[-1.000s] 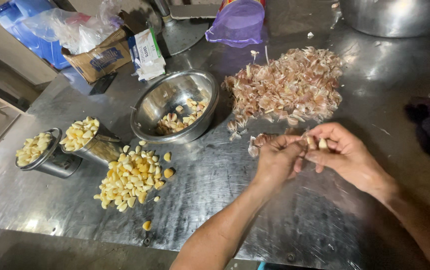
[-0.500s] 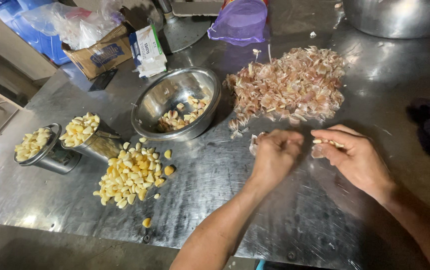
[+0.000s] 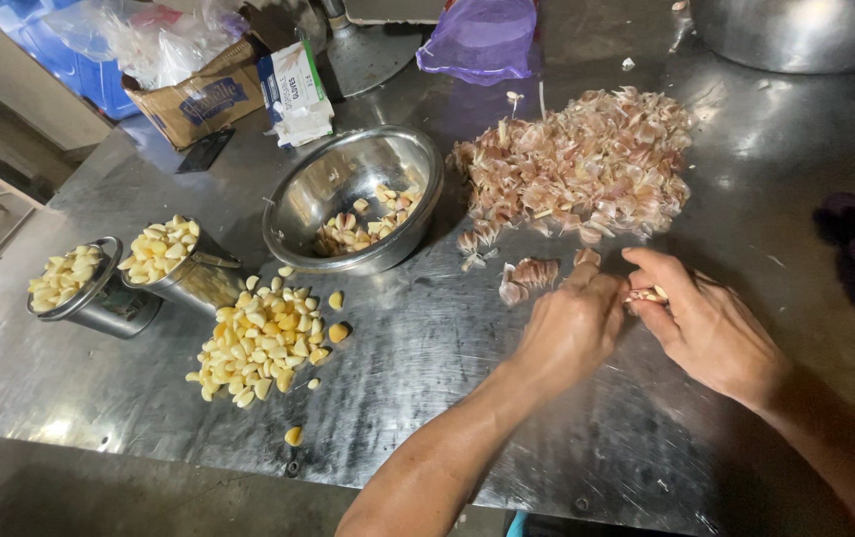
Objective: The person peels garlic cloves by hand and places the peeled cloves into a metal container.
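Mostly done, I judged: both hands, left hand (image 3: 572, 323) and right hand (image 3: 708, 328), pinched one garlic clove (image 3: 646, 294) between them. Peeled cloves (image 3: 260, 343) lay heaped far left of them, skins (image 3: 582, 164) just beyond; few unpeeled remained in the bowl (image 3: 293, 199).

scratched steel table (image 3: 427, 398), glare, dim floor (image 3: 99, 497)

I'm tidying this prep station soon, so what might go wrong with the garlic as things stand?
One stray peeled clove lies close to the table's front edge and could roll off. The pile of peeled cloves sits loose on the bare steel, so a sweep of the left hand might scatter it. The heap of papery skins lies right beside the steel bowl, so skins could drift in among its cloves.
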